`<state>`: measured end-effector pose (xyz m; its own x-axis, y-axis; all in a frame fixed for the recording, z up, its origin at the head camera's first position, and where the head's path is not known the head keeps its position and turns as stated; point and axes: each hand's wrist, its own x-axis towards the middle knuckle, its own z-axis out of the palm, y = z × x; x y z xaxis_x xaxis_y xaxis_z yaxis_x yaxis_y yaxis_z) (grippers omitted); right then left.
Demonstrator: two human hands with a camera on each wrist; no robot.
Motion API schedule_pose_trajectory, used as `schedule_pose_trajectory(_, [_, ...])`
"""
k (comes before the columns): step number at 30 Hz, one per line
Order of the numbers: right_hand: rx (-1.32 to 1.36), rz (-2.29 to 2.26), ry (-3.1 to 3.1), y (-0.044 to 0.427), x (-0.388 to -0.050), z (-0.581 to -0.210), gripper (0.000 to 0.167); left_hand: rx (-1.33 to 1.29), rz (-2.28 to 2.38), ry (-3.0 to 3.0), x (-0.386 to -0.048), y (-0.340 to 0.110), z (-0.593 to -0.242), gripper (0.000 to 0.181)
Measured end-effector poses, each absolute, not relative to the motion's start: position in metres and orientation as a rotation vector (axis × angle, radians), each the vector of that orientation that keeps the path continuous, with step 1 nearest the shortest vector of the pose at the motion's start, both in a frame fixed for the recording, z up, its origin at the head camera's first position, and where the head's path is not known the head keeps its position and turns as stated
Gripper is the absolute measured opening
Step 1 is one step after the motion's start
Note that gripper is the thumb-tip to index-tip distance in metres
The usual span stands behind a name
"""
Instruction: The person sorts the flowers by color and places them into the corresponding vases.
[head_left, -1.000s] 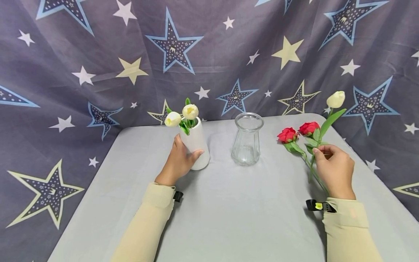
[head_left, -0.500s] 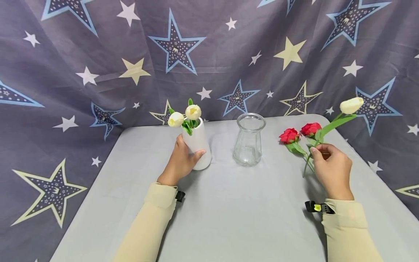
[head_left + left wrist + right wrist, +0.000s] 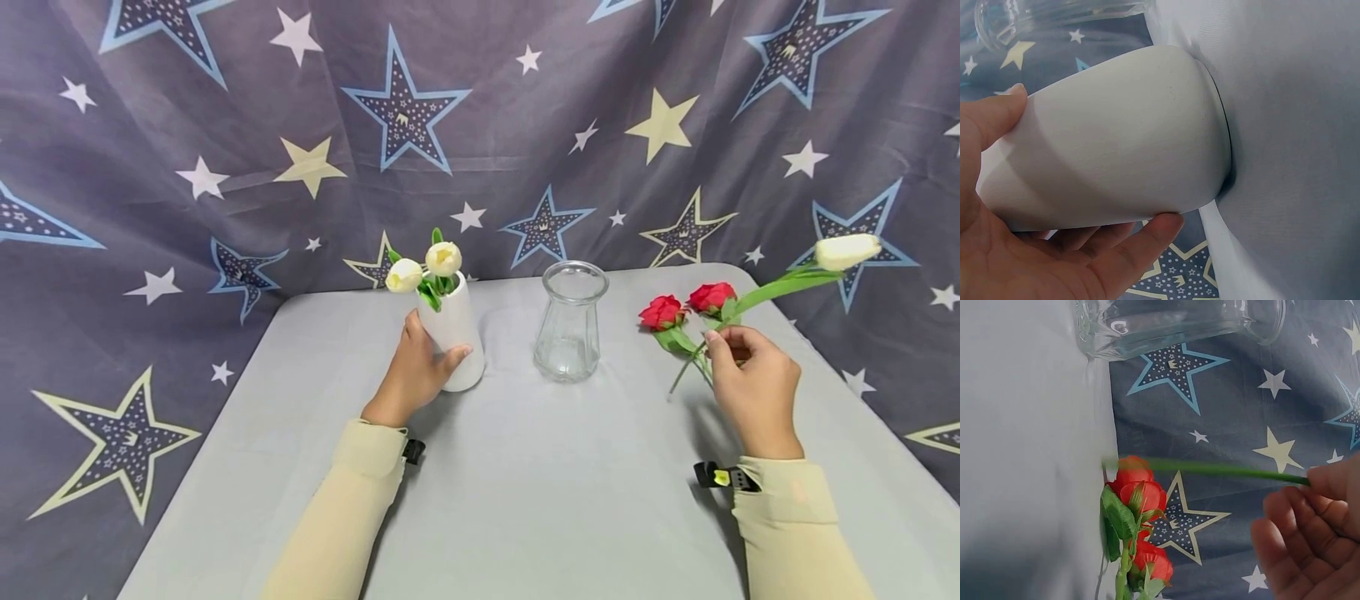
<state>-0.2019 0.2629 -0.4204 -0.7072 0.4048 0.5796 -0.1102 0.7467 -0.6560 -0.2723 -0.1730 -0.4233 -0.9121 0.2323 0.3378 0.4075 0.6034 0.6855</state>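
Tulip slants from my right hand's thumb-and-finger pinch beside two red roses, head view, while my left hand grips a white vase bearing two more tulips; a glass vase stands between. The held stem looks light and bendy, best pinched mid-length; my right hand hides the roses' lower stems. Left wrist view: my thumb and fingers flank the white vase, which looks smooth, rigid and breakable, best held round its middle; its mouth is out of sight, and I cannot tell whether its base sits flat. Right wrist view: my fingertips pinch the green stem, its end blurred, bloom cut off.
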Motion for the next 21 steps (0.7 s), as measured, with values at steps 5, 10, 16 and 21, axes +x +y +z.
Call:
schedule_pose_trajectory(5, [-0.139,0.857,-2.142,0.258,-0.203,-0.418,0.030,-0.538,-1.203,-2.603,-0.272,-0.173,-0.425,0.097])
schedule_pose_trajectory(10, [-0.071,0.849,-2.101,0.254,-0.203,-0.414,0.028,-0.537,-1.230,-2.599,-0.273,-0.171,-0.426,0.095])
schedule_pose_trajectory(16, [0.023,0.833,-2.062,0.247,-0.208,-0.406,0.025,-0.510,-1.204,-2.624,-0.274,-0.172,-0.428,0.097])
schedule_pose_trajectory(21, [0.093,0.776,-2.063,0.239,-0.211,-0.398,0.025,-0.493,-1.188,-2.643,-0.272,-0.173,-0.425,0.098])
